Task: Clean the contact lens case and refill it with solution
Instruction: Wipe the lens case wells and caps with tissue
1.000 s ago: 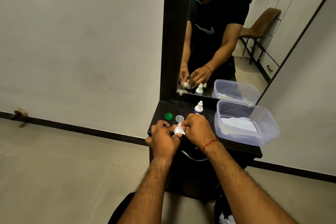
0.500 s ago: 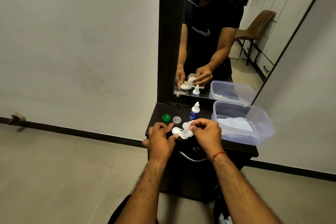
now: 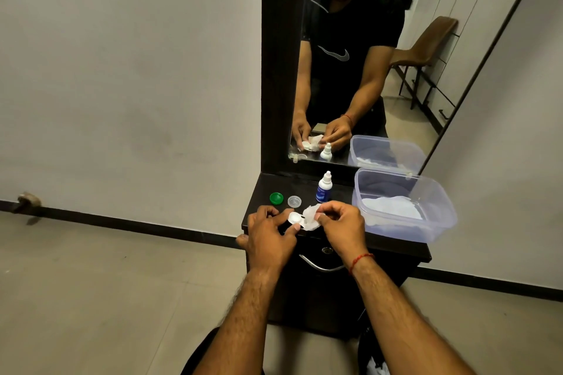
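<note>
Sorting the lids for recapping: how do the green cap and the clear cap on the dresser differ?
The green cap is opaque and bright green; the clear cap is translucent and greyish. The green cap lies further left, nearer the dresser's left edge; the clear cap lies nearer the solution bottle. Both are small, round, lying flat, apart and untouched.

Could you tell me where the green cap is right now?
The green cap lies on the dark dresser top at its far left, beside the clear cap.

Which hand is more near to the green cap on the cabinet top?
Left. The left hand sits just below the green cap, gripping the lens case; the right hand is farther right, holding the tissue.
</note>
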